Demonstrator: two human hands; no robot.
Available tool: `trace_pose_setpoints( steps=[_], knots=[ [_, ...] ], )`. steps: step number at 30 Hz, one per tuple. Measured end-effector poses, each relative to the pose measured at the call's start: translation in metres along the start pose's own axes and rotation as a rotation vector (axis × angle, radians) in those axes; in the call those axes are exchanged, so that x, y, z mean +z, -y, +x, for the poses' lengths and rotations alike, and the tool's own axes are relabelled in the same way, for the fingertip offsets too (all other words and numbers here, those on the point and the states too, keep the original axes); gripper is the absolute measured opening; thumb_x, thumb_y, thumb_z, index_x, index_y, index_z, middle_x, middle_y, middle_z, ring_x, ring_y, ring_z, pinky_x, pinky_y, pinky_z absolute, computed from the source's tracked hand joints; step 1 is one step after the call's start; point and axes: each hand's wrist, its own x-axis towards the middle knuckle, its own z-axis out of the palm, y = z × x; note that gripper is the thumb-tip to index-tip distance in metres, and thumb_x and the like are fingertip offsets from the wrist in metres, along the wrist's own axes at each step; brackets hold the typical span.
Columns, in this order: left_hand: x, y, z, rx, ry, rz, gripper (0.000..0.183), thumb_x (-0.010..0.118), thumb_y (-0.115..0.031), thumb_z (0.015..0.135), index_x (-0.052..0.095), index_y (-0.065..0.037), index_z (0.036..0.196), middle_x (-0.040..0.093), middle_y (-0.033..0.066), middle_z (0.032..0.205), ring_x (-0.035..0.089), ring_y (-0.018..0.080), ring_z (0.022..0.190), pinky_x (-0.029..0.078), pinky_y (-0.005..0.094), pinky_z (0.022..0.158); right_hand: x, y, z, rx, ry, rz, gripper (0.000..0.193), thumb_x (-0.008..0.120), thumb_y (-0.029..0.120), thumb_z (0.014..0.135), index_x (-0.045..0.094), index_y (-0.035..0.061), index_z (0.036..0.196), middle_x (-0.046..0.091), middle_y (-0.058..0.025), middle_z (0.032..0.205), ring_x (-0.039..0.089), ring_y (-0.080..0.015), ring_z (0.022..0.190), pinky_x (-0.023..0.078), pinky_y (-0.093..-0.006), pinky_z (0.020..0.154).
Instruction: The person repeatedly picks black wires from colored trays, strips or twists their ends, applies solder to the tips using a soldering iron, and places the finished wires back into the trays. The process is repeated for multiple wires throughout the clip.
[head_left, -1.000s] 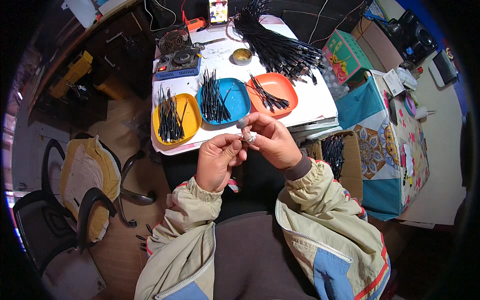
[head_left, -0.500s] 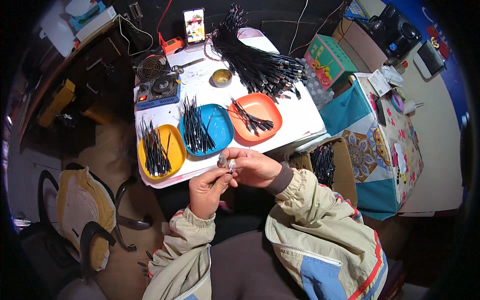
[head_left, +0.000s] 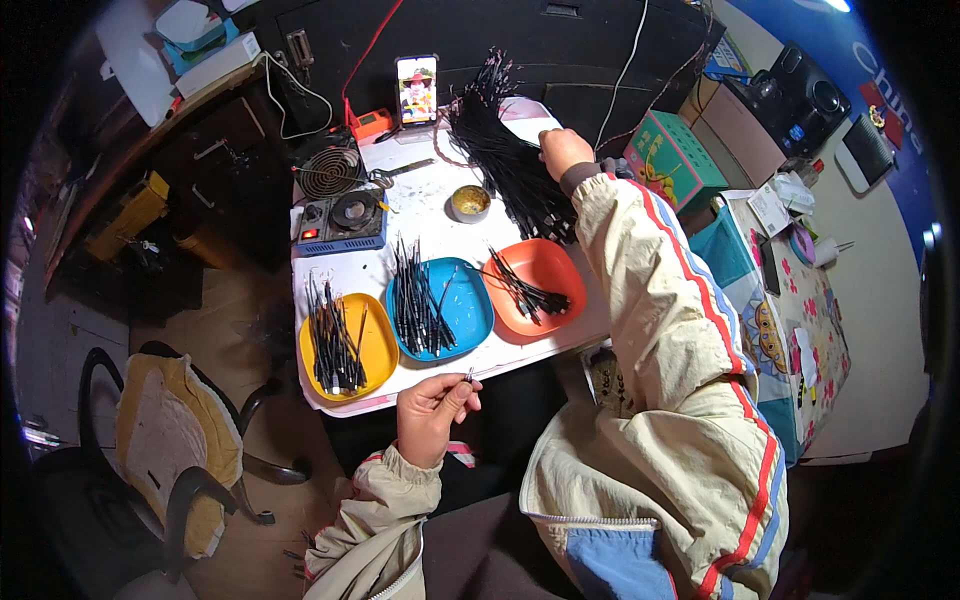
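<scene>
Left hand (head_left: 428, 420) low, in front of the near edge of the white table (head_left: 420, 228): thumb and fingers pinched on a small dark piece (head_left: 469, 376), bright at its tip, too small to identify; it sticks up just above the fingertips, clear of the trays. Right arm stretched over the table's right side, sleeve passing right of the orange tray (head_left: 563, 265). Right hand (head_left: 566, 152) at the far right, just beside the upper part of a large black cable bundle (head_left: 510, 165); fingers bent, tips partly hidden, so cannot tell whether they grip anything or touch the bundle. Three trays along the near side: yellow (head_left: 380, 350) at left, blue tray (head_left: 468, 325) in the middle, orange at right. Each holds short black cables, the orange fewest. Behind the blue tray, a small metal bowl (head_left: 470, 208); left of it, a blue device (head_left: 345, 243) with a round dark top and a lit red switch. A lit phone (head_left: 417, 90) stands upright at the back, next to an orange meter (head_left: 372, 124).
</scene>
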Motion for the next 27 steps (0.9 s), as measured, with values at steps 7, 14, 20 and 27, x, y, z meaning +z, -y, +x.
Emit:
trace_pose_setpoints(
  steps=[7,14,20,27],
  knots=[
    [-0.003,0.000,-0.002,0.044,0.000,-0.076,0.016,0.059,-0.009,0.094,0.064,0.005,0.100,0.066,0.0109,0.082,0.056,0.0096,0.064,0.043,0.0195,0.058,-0.040,-0.001,-0.025,-0.106,-0.005,-0.078,0.011,0.060,0.013,0.079,0.070,0.0077,0.081,0.069,-0.0151,0.084,0.068,-0.0331,0.081,0.054,-0.0442,0.072],
    [0.016,-0.021,0.007,0.156,0.078,-0.309,0.020,0.050,-0.010,0.099,0.057,-0.001,0.115,0.057,0.0185,0.128,0.057,0.0311,0.118,0.052,0.0404,0.092,-0.156,0.042,-0.111,-0.312,-0.191,0.093,0.006,0.055,0.011,0.084,0.054,0.0049,0.082,0.061,-0.0142,0.074,0.063,-0.0339,0.071,0.051,-0.0431,0.063],
    [0.029,-0.056,0.026,0.319,-0.012,-0.455,0.013,0.049,-0.011,0.100,0.058,-0.002,0.103,0.057,0.0129,0.128,0.059,0.0299,0.115,0.052,0.0399,0.093,-0.203,0.128,-0.275,-0.395,0.051,0.453,0.009,0.059,0.006,0.080,0.051,0.0063,0.081,0.056,-0.0122,0.074,0.060,-0.0323,0.066,0.048,-0.0393,0.057],
    [0.015,-0.048,-0.024,0.365,-0.070,-0.329,0.013,0.052,-0.012,0.099,0.060,-0.002,0.099,0.064,0.0112,0.098,0.041,0.0062,0.055,0.034,0.0186,0.051,-0.180,0.166,-0.339,-0.470,0.389,1.094,0.016,0.068,0.007,0.083,0.061,0.0010,0.096,0.062,-0.0128,0.083,0.063,-0.0260,0.070,0.051,-0.0318,0.066]
  ],
)
